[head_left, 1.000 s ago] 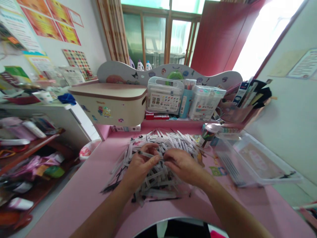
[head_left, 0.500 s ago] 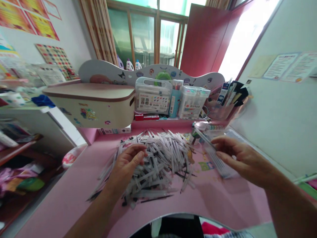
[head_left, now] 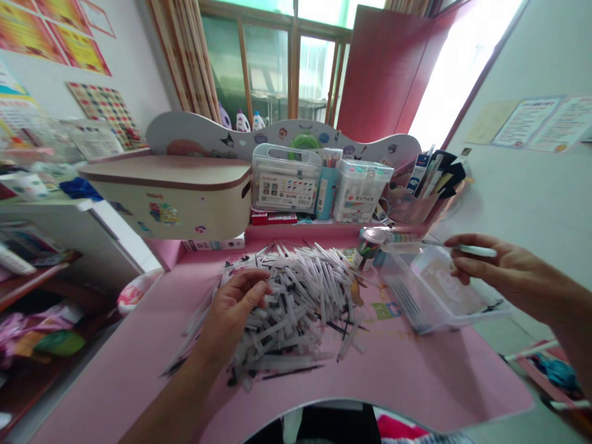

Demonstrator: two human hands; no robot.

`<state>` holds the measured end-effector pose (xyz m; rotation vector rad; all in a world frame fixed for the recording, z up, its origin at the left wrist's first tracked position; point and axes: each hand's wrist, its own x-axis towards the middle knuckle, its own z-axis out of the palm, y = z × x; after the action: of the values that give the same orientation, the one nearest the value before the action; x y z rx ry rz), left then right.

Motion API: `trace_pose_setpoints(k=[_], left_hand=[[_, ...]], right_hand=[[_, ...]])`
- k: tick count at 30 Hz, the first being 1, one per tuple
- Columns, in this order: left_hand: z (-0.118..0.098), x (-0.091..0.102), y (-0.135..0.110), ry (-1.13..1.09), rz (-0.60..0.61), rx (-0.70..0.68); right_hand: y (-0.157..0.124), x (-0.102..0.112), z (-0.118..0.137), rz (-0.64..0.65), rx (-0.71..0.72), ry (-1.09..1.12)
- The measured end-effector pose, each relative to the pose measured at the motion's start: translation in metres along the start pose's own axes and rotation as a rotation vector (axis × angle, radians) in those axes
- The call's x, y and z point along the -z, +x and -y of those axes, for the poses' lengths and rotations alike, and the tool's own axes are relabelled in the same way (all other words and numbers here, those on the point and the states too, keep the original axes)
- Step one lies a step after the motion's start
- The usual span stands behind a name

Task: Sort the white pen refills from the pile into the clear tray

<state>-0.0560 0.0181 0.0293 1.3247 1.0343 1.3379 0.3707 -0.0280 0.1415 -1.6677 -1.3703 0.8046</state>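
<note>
A wide heap of slim white and translucent pens (head_left: pixel 296 308), some with dark ends, lies on the pink desk (head_left: pixel 370 382). Over its left side hovers my left hand (head_left: pixel 238 302), fingers loosely bent, thumb a little apart, nothing visible in it. My right hand (head_left: pixel 504 265) pinches a pale, slim pen (head_left: pixel 478 250) held nearly level, its thin end pointing left. Beneath that hand stands a clear plastic box (head_left: pixel 430 324). Several pens (head_left: pixel 411 305) lie along the box's left side, and a few dark slim pieces show at its right end.
Behind the heap, a clear jar (head_left: pixel 369 250) holds pens. Along the raised shelf stand a cream lidded bin (head_left: pixel 185 203), two clear marker cases (head_left: pixel 287 185), a blue pencil tube (head_left: pixel 327 191) and a pink holder (head_left: pixel 411 206). The desk's front edge curves inward.
My right hand has moved right with the pen, from the box's left side to above its right part. The pen has swung to nearly level. My left hand has barely moved.
</note>
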Motion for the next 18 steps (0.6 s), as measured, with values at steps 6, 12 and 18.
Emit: trace_pose_setpoints(k=[6, 12, 18], left_hand=[[0.002, 0.002, 0.002, -0.038, -0.040, -0.022], [0.002, 0.004, 0.002, -0.046, -0.059, -0.015], [0.000, 0.004, 0.001, -0.042, -0.044, -0.017]], right_hand=[[0.048, 0.006, -0.019, 0.166, -0.026, -0.424], [0.095, -0.013, -0.051, 0.316, -0.338, -0.727], [0.104, -0.037, -0.076, 0.350, -0.383, -0.783]])
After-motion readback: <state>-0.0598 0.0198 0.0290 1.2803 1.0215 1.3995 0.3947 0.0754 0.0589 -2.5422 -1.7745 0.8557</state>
